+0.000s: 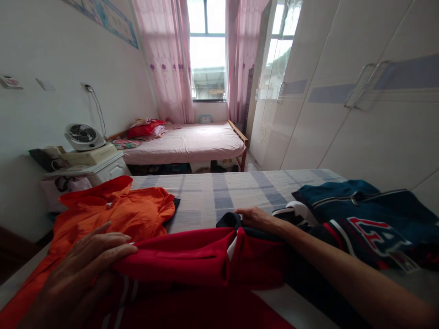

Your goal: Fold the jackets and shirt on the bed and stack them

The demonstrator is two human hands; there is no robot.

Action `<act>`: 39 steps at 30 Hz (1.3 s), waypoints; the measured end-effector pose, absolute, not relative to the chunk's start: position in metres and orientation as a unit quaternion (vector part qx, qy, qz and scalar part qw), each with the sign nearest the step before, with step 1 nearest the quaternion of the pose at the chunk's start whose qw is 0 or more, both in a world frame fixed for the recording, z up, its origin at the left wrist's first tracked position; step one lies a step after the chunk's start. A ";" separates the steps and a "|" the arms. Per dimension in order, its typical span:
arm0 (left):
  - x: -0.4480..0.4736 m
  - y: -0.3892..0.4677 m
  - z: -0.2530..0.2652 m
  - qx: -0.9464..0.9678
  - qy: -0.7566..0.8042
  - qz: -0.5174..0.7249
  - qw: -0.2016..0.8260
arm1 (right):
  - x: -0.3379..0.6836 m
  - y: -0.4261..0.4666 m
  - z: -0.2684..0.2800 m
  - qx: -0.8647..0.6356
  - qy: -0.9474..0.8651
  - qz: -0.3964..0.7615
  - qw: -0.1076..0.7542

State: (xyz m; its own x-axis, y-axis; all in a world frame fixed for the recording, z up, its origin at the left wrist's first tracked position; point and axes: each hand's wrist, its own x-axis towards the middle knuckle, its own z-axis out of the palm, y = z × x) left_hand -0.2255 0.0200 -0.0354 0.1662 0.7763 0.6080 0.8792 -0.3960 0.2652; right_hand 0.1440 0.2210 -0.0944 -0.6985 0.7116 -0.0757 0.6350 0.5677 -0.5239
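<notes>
Near bed (195, 201): collared jacket (137, 208) on left, zip jacket (334, 192) on right, folded garment (185, 256) between. Behind near bed: second bed (195, 139), then window (208, 55). Behind-left: cabinet (106, 172), box (89, 156) on top, fan (84, 134) on box. Right: wardrobe (329, 123).

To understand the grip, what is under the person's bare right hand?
Dark navy fabric shows under the right hand, next to the bright red cloth. The palm's inner side and whatever it covers cannot be seen.

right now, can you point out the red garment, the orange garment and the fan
red garment (174, 265): head view, on the front of its folded part
orange garment (135, 208): head view, on the spread cloth
fan (83, 133): head view, on the round dark grille
</notes>
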 end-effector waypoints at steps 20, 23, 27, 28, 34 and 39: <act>-0.232 0.116 -0.026 -0.612 -0.780 -0.117 0.056 | 0.158 0.269 -0.017 -0.552 -0.732 0.042 0.397; -0.233 0.091 -0.029 -0.578 -0.808 -0.094 0.064 | 0.161 0.241 -0.053 -0.506 -0.801 0.017 0.318; -0.226 0.064 -0.035 -0.575 -0.815 -0.061 -0.034 | 0.163 0.185 -0.094 -0.451 -0.855 0.026 0.254; -0.223 0.062 -0.037 -0.578 -0.812 -0.067 -0.046 | 0.163 0.174 -0.102 -0.446 -0.861 0.030 0.242; -0.223 0.066 -0.035 -0.575 -0.802 -0.163 0.010 | 0.164 0.152 -0.135 -0.459 -0.871 0.048 0.171; -0.240 0.071 -0.030 -0.544 -0.824 -0.150 0.051 | 0.163 0.156 -0.137 -0.469 -0.869 0.064 0.146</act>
